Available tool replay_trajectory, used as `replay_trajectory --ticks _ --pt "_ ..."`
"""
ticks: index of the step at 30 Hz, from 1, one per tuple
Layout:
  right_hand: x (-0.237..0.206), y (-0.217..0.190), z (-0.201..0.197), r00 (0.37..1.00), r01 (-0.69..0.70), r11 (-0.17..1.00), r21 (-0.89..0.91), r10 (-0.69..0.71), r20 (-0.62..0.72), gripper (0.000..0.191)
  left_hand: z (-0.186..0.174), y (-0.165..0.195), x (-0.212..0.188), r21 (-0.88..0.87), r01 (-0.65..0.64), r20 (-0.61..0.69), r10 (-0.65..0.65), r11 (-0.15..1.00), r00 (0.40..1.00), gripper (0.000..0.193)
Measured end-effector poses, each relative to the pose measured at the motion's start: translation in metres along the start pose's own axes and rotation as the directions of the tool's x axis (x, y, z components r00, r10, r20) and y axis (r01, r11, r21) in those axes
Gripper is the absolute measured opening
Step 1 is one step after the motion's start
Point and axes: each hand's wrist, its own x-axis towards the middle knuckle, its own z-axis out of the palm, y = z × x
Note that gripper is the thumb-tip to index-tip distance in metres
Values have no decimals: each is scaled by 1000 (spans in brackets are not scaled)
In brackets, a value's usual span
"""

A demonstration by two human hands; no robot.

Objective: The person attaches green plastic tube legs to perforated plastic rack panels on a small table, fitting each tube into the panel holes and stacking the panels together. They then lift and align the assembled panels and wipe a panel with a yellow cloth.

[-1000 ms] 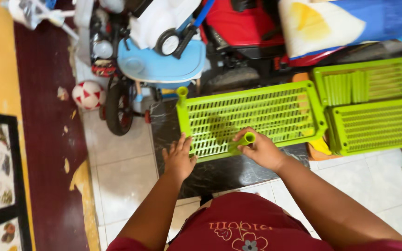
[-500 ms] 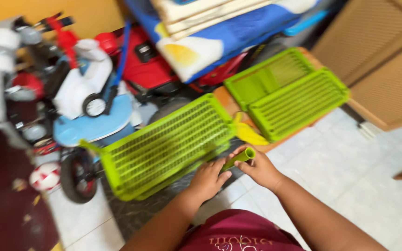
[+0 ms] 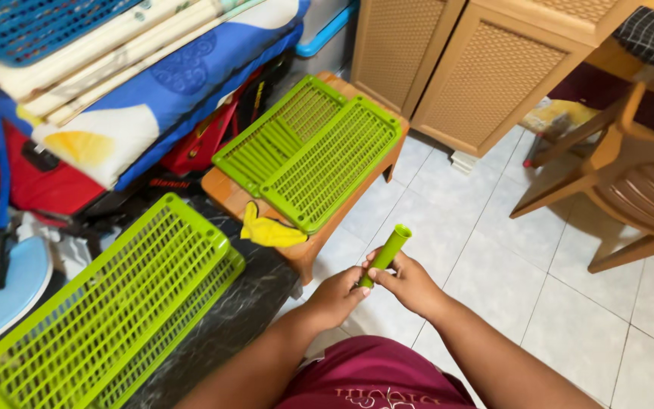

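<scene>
Both hands meet in front of my lap around a short green plastic tube (image 3: 385, 254). My right hand (image 3: 408, 285) grips its lower part and my left hand (image 3: 336, 295) touches its lower end with the fingertips. The tube points up and away, its open end on top. To the left, a large green slatted shelf panel (image 3: 107, 310) lies on a dark marbled surface. Two more green slatted panels (image 3: 312, 155) lie stacked on a low wooden stool (image 3: 225, 193), with a yellow cloth (image 3: 266, 229) beside them.
A wooden chair (image 3: 622, 174) stands at the right on the white tiled floor. Woven-front wooden cabinets (image 3: 478, 68) stand at the back. Folded bedding with a blue basket (image 3: 32, 23) on top and red ride-on toys (image 3: 47, 178) crowd the left.
My view has swung to the right, away from the toys. Both hands have come off the large green panel and now hold the green tube over the floor tiles.
</scene>
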Motion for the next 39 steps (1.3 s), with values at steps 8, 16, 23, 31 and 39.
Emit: replay_trajectory --ticks 8,16,23,31,39 --pt "85 29 -52 1000 -18 998 53 17 21 30 -26 -40 99 -112 -31 0 32 993 999 32" --pt "214 7 -102 999 -45 999 -2 45 -7 32 -136 -55 196 -103 -11 -86 2 995 996 35" --pt "319 -2 -138 998 -65 996 58 65 0 33 -220 -63 253 -5 145 -226 -142 989 964 41" --pt "470 22 -169 989 -48 975 -215 76 123 34 -246 -132 294 -101 276 -288 -294 956 912 47" --pt "659 12 -217 919 222 919 -327 -84 386 37 -280 -138 373 -220 426 -624 -462 878 630 44"
